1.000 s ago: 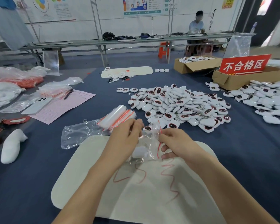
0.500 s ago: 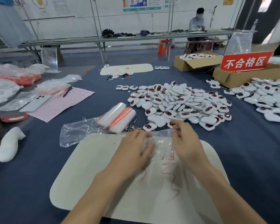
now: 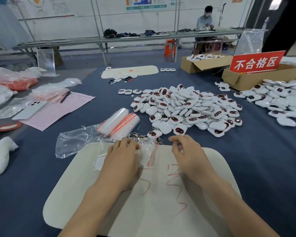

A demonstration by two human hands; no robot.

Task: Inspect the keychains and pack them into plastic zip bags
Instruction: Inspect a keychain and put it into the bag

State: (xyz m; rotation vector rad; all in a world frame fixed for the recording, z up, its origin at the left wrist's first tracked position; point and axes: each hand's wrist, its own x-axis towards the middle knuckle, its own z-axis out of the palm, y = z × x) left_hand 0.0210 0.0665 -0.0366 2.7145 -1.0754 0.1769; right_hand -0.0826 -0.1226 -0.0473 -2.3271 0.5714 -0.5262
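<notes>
A clear zip bag [image 3: 149, 151] with a red seal line lies on the white mat [image 3: 208, 168]. A white keychain [image 3: 99, 163] shows through the bag at its left end. My left hand [image 3: 121, 161] lies flat on the bag and presses it down. To the right of the bag, my right hand [image 3: 184, 151] hovers with loosely curled fingers and holds nothing. A big pile of white keychains [image 3: 186, 108] with dark red faces sits just beyond the mat. A roll of unused zip bags [image 3: 118, 122] lies left of the pile.
A second keychain heap [image 3: 278, 100] lies at the right, in front of a cardboard box [image 3: 246, 79] with a red sign [image 3: 256, 63]. Another box [image 3: 203, 64] stands behind. At the left are a pink paper [image 3: 58, 110], a phone [image 3: 31, 110] and plastic bags [image 3: 10, 79]. Metal clasps [image 3: 159, 141] lie at the mat's far edge.
The bag came down from my raised hands onto the mat. My right hand let go of its sealed end and drew off to the right; my left hand now presses it flat.
</notes>
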